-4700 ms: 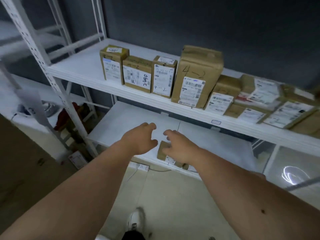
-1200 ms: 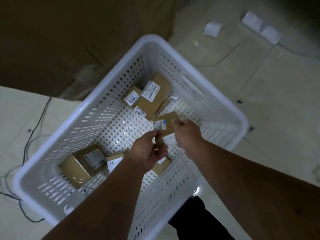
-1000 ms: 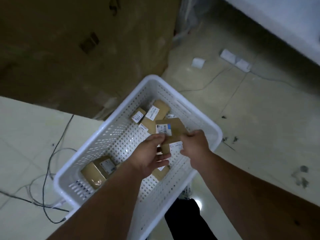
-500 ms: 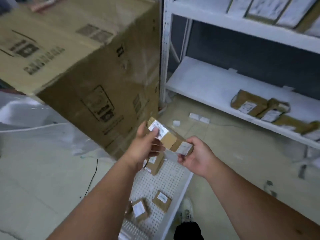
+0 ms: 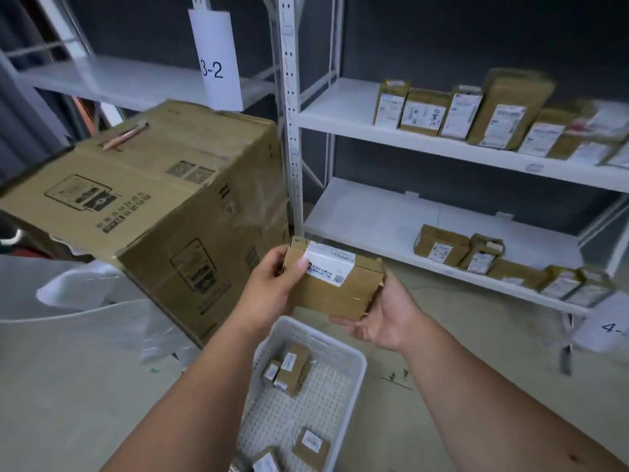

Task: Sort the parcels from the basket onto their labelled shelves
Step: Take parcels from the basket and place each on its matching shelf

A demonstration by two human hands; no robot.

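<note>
I hold a small brown parcel point(image 5: 335, 286) with a white label in both hands, above the white basket point(image 5: 355, 376). My left hand point(image 5: 269, 291) grips its left end, thumb on the label. My right hand point(image 5: 388, 315) cups its right end from below. Handwriting is on the parcel's top left corner. Several small brown parcels point(image 5: 289, 367) lie in the basket on the floor. The white rack at the right has a middle shelf point(image 5: 343, 107) with a row of upright parcels point(image 5: 459, 110) and a lower shelf point(image 5: 367, 216) with several parcels point(image 5: 442, 245).
A large cardboard box point(image 5: 153, 199) stands at the left, close to the rack's post point(image 5: 292, 131). A paper sign reading 3-2 point(image 5: 216, 59) hangs on the left rack. Another sign starting with 4- point(image 5: 609, 328) hangs at the lower right. Clear plastic sheeting point(image 5: 85, 301) lies at the left.
I have lifted one parcel out of the basket with both hands and raised my view from the basket to the shelves. The parcel is now turned with its label towards me.
</note>
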